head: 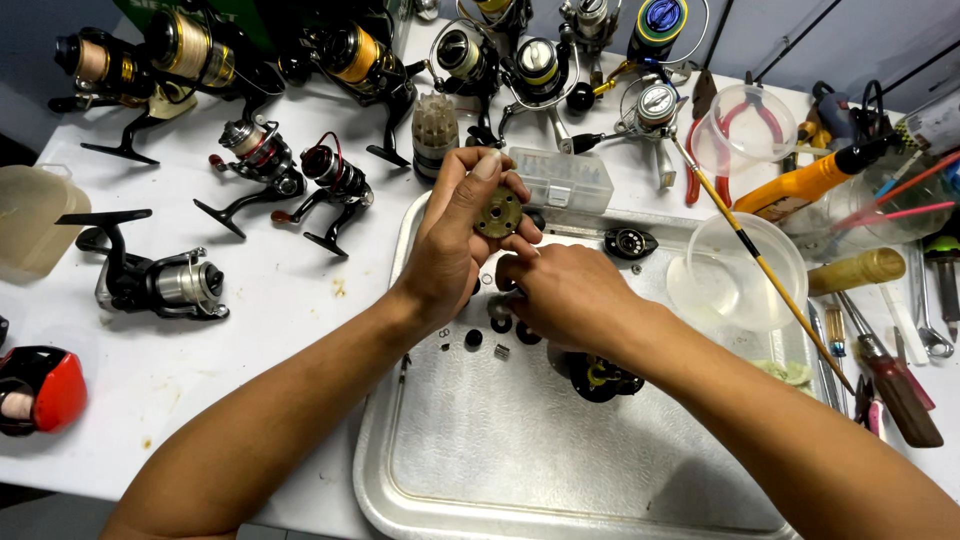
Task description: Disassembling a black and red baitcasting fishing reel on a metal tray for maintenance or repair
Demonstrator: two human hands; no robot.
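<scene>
My left hand (455, 235) holds a round brass gear (498, 212) upright between thumb and fingertips, above the far left part of a metal tray (470, 470). My right hand (565, 295) sits just below and right of it, fingers bent down over small dark parts (500, 325) on the tray; whether it pinches one is hidden. A black reel body (600, 378) lies on the tray under my right wrist. Another small black part (630, 242) rests at the tray's far edge.
Several spinning reels (155, 282) lie across the white table on the left and at the back. A clear parts box (562, 178) stands behind the tray. Clear plastic bowls (735, 272), a thin brush (760, 262), pliers and screwdrivers (890, 375) crowd the right side.
</scene>
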